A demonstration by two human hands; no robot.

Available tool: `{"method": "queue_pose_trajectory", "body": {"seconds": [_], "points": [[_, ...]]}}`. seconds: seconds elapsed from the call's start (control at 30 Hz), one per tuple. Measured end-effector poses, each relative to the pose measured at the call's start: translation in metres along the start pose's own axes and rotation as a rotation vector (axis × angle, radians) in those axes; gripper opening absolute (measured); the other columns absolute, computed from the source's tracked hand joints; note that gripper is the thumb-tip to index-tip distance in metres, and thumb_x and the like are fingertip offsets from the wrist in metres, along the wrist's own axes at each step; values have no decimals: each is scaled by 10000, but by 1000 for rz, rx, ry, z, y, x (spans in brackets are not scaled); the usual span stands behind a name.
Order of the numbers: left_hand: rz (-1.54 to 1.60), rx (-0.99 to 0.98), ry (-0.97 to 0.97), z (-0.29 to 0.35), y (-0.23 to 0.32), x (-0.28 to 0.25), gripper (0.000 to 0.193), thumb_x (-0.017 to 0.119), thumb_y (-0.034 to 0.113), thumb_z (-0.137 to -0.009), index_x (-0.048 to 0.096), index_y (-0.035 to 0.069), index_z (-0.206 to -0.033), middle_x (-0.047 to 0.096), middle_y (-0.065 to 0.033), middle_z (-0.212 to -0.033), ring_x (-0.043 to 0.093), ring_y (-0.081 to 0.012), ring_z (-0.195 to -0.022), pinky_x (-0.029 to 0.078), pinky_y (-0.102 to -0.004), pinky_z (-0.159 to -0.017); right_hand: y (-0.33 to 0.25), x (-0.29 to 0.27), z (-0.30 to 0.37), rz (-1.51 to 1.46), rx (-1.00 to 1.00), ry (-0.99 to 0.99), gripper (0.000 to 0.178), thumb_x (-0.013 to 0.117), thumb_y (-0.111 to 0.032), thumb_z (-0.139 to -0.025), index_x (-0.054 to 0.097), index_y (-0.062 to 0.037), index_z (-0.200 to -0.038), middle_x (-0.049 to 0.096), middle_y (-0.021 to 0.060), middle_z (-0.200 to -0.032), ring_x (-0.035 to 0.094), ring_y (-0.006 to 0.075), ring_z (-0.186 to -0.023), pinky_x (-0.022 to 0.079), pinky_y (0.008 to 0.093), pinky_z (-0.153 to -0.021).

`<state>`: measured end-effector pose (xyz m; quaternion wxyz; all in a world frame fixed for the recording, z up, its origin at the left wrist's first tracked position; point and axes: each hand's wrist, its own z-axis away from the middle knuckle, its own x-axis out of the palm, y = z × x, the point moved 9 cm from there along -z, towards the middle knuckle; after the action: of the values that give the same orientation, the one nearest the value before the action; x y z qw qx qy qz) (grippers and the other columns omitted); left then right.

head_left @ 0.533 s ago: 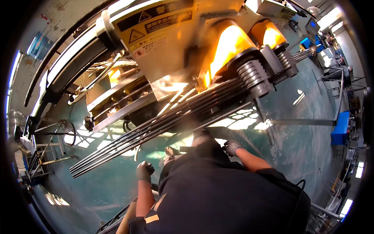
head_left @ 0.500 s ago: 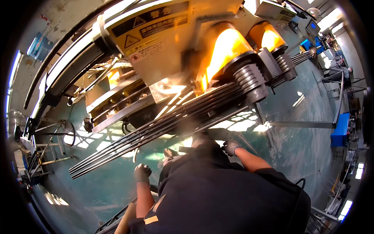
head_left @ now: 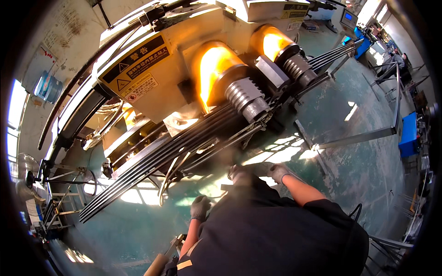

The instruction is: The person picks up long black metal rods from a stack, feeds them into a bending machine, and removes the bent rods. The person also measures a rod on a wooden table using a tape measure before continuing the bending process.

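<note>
1. The left hand (head_left: 200, 208), gloved in grey and low near the centre, has its fingers curled in; nothing shows in it.
2. The right hand (head_left: 278, 173), also gloved, sits right of centre beside the dark clothing (head_left: 276, 230); its fingers look bent, but I cannot tell whether they hold anything.
3. The long metal rods (head_left: 138, 174) are nearest to both hands, yet apart from them. They slant from the lower left up toward the middle of the frame, lying side by side, their free ends at lower left.
4. The rods look straight, stiff and hard, probably heavy together and perhaps slick; damage seems unlikely. Their exposed lower-left stretch would be the easiest place to take hold, with hands spread apart against the long overhang.
5. Thin bent strips (head_left: 166, 181) hang below the rods and could catch a reaching left hand.
6. Above centre, the ridged metal cylinder (head_left: 248, 100) projects from a sunlit orange housing (head_left: 214, 69), crowding access to the rods' upper part.
7. The pale machine panel (head_left: 142, 87) with warning labels blocks reach from above.
8. Farther out, a metal bar (head_left: 359, 138) crosses at right, near a blue box (head_left: 409, 135).
</note>
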<state>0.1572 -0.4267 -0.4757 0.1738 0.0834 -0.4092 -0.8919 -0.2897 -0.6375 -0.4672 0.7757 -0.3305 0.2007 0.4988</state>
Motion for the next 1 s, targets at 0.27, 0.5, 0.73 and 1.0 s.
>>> {"method": "queue_pose_trajectory", "body": {"seconds": [0.27, 0.5, 0.73, 1.0], "points": [[199, -317, 404, 58, -127, -102, 243, 660, 170, -955, 694, -7, -1120, 704, -118, -837, 648, -204, -656, 530, -329, -585, 69, -11, 68, 93, 29, -105, 374, 645, -337, -952, 780, -22, -1101, 790, 164, -897, 770, 290, -869, 589, 448, -842], [342, -356, 512, 91, -138, -86, 203, 655, 171, -967, 679, 2, -1076, 709, -145, -844, 666, -248, -659, 549, -365, -583, 104, -7, 10, 277, -36, -124, 550, 674, -420, -907, 739, -66, -1323, 720, 220, -1332, 687, 356, -1239, 525, 436, -1088], [320, -162, 384, 59, -86, -6, 172, 649, 173, -979, 663, 10, -1032, 715, -173, -851, 684, -291, -662, 569, -400, -580, 43, -56, -25, 126, -276, 69, 566, 627, -464, -940, 722, -72, -1337, 717, 197, -1344, 661, 357, -1270, 497, 430, -1125], [585, 145, 244, 41, 78, 22, 158, 650, 204, -1000, 656, 61, -1067, 666, -111, -856, 666, -237, -768, 526, -389, -658, -26, -134, 6, -52, -396, 91, 444, 645, -392, -988, 726, -93, -1307, 728, 188, -1295, 691, 328, -1199, 533, 410, -1074]]}}
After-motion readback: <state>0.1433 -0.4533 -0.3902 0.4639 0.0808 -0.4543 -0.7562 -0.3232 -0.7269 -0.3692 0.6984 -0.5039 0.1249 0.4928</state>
